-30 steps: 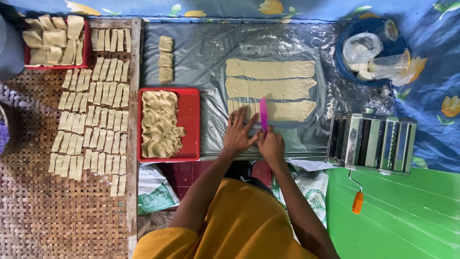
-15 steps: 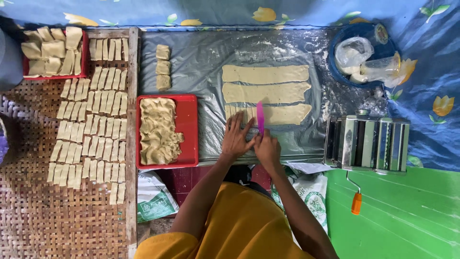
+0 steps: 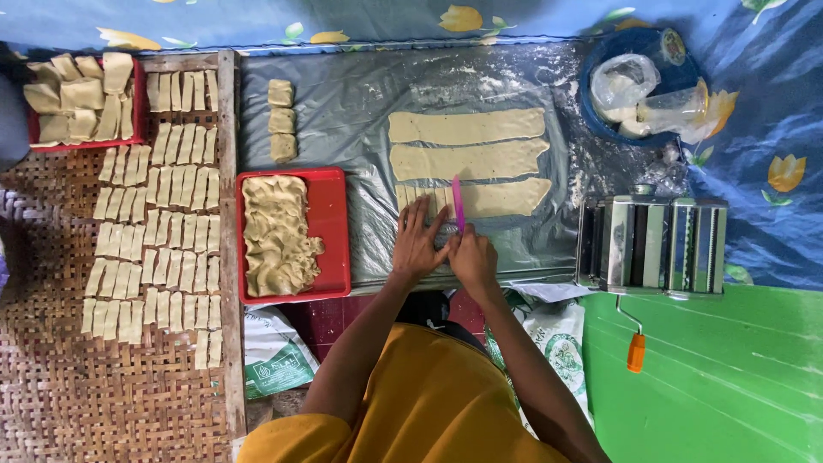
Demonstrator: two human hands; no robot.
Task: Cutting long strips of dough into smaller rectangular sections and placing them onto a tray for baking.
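While the left hand lies spread flat on the nearest dough strip | pink cutter pinched upright in right hand | dough judged soft, thin, easily stretched; best lifted by its ends.

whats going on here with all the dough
A person in a yellow shirt is cutting a flat dough strip into short pieces on a grey plastic sheet. The right hand holds a pink cutter on the nearest strip, while the left hand presses on its cut end. Two more strips lie beyond it uncut. A red tray beside them holds a heap of dough, and rows of cut pieces cover a woven mat on the left. A pasta roller stands on the right.
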